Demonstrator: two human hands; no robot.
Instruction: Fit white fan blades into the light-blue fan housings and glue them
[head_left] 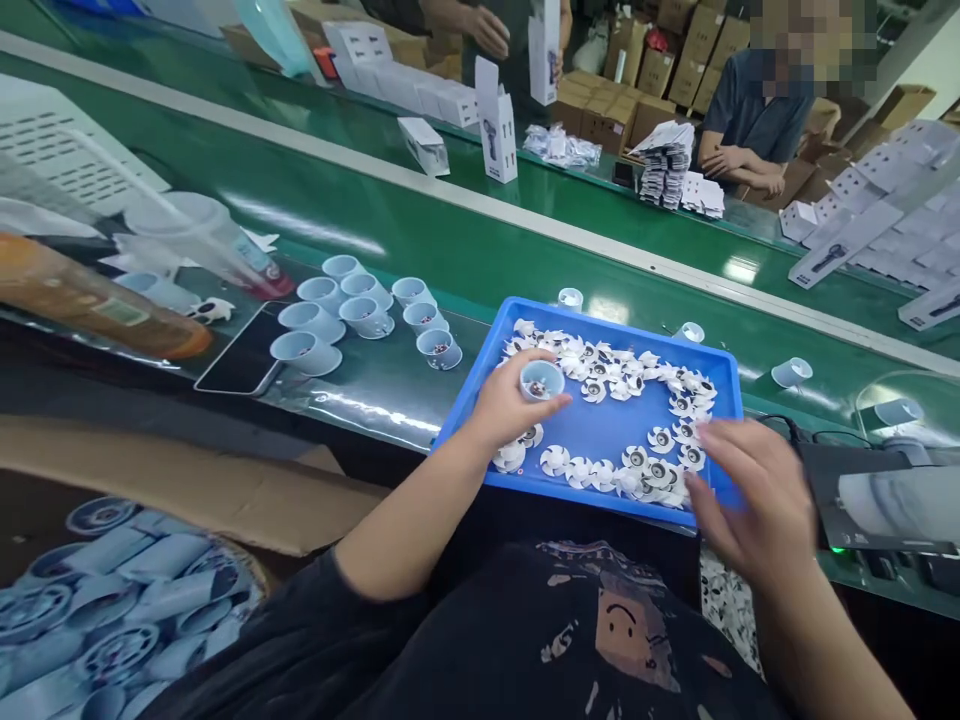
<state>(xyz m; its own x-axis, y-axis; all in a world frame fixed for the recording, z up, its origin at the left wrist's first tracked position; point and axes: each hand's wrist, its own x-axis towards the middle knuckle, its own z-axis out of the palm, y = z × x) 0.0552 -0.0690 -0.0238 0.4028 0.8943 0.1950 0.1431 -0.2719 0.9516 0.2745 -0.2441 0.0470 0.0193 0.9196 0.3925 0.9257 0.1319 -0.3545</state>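
My left hand (517,400) is closed round a light blue plastic cup-shaped housing (541,381), its open end up and small parts visible inside. It is above the left side of a blue tray (480,365). Small white fan impellers (600,360) lie around the tray's edges, with a bare patch of blue in the middle. Slightly blurred, my right hand (761,495) hovers at the tray's right edge beside more impellers (684,430). Its thumb and fingers are apart, and nothing shows between them.
Several similar housings (365,305) stand left of the tray near a phone (240,350), a plastic cup (180,215) and a bottle (97,300). More housings fill a box (247,480) below. A dark device (855,490) sits right. Across the green belt (600,225), people are beside white boxes (495,130).
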